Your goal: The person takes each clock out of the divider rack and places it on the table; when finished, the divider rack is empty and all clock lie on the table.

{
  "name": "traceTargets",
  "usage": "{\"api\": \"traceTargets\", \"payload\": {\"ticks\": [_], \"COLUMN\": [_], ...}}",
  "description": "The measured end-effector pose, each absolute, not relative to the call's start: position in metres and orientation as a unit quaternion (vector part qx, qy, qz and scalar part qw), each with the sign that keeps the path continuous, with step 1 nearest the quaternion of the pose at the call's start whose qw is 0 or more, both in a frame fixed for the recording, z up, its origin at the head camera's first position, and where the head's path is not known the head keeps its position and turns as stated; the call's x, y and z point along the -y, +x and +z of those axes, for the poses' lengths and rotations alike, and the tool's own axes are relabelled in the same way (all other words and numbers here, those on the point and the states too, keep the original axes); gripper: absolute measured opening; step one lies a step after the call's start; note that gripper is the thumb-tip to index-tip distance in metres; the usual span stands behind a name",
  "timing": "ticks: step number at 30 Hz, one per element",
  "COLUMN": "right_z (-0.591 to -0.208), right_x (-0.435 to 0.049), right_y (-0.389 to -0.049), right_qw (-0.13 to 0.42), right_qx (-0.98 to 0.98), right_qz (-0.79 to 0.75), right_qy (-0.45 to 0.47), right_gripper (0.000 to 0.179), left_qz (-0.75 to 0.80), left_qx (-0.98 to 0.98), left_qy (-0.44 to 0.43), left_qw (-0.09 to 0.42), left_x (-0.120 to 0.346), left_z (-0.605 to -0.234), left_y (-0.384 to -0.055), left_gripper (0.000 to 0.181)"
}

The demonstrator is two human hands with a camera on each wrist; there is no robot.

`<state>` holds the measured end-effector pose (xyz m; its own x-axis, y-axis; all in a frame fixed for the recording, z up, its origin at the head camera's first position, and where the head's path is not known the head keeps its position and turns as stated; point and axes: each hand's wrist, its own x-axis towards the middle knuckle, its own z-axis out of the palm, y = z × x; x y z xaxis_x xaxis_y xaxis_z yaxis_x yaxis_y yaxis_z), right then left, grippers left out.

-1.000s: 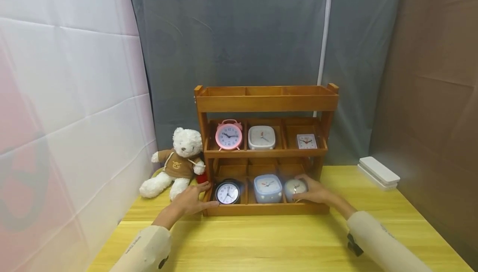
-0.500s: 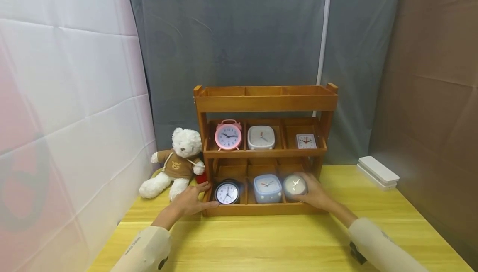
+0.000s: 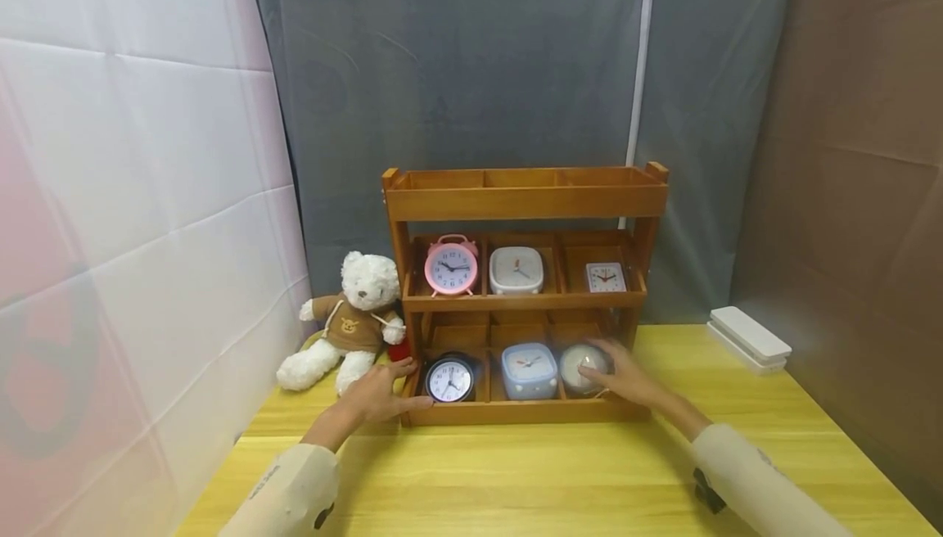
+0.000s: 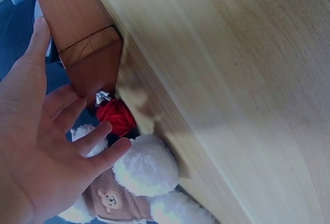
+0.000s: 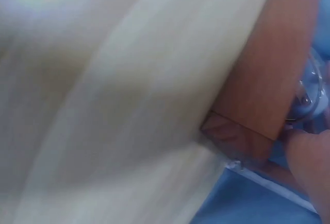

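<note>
In the head view, a wooden three-tier shelf (image 3: 526,204) stands on the table, divided into compartments. My left hand (image 3: 374,394) rests at its lower left corner, thumb along the front ledge and fingers spread beside the post. The left wrist view shows those fingers (image 4: 93,141) relaxed, holding nothing. My right hand (image 3: 626,375) holds a round pale clock (image 3: 576,365) in the bottom right compartment, thumb across its face and fingers near its top right edge. Beside it sit a blue clock (image 3: 529,373) and a black round clock (image 3: 450,380). The right wrist view catches only part of the round clock (image 5: 309,92).
The middle tier bears a pink twin-bell clock (image 3: 451,268), a white clock (image 3: 516,270) and a small square clock (image 3: 606,277). A white teddy bear (image 3: 366,282) leans left of the shelf near a red ball-like item (image 4: 117,117). White flat blocks (image 3: 747,336) lie right.
My right hand has shifted its hold: the thumb moved from the round clock's lower edge up across its face. The clock face has turned and shifted slightly. My left hand stays put.
</note>
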<state>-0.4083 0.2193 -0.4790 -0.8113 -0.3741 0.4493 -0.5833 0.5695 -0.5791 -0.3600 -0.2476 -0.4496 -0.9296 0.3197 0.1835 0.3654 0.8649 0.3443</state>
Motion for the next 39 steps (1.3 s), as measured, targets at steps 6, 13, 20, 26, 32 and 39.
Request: {"api": "traceTargets", "payload": {"ticks": [6,13,20,26,32,39], "right_z": [-0.464,-0.463,-0.463,-0.447,-0.43,-0.421], "right_x": [-0.213,-0.199,-0.198,-0.203,-0.205,-0.223], "right_y": [-0.407,-0.402,-0.402,-0.401,-0.393,-0.381], "right_qw": [0.097,0.103,0.14,0.183,0.168,0.155], "right_qx": [0.885,0.897,0.899,0.876,0.861,0.866], "right_qz": [0.365,0.358,0.362,0.383,0.419,0.406], "right_qy": [0.274,0.238,0.203,0.23,0.235,0.249], "right_gripper": [0.059,0.063,0.052,0.053,0.056,0.069], "left_qz": [-0.188,-0.188,-0.192,-0.186,-0.179,-0.18], "left_qx": [0.965,0.965,0.963,0.964,0.965,0.965], "left_qy": [-0.174,-0.172,-0.18,-0.179,-0.178,-0.18], "left_qw": [0.06,0.054,0.059,0.067,0.064,0.059], "left_x": [0.249,0.247,0.244,0.244,0.247,0.248], "left_z": [-0.451,-0.449,-0.451,-0.448,-0.447,-0.447], "left_y": [-0.365,-0.359,-0.358,-0.359,-0.361,-0.36], "left_gripper": [0.092,0.089,0.089,0.089,0.089,0.091]}}
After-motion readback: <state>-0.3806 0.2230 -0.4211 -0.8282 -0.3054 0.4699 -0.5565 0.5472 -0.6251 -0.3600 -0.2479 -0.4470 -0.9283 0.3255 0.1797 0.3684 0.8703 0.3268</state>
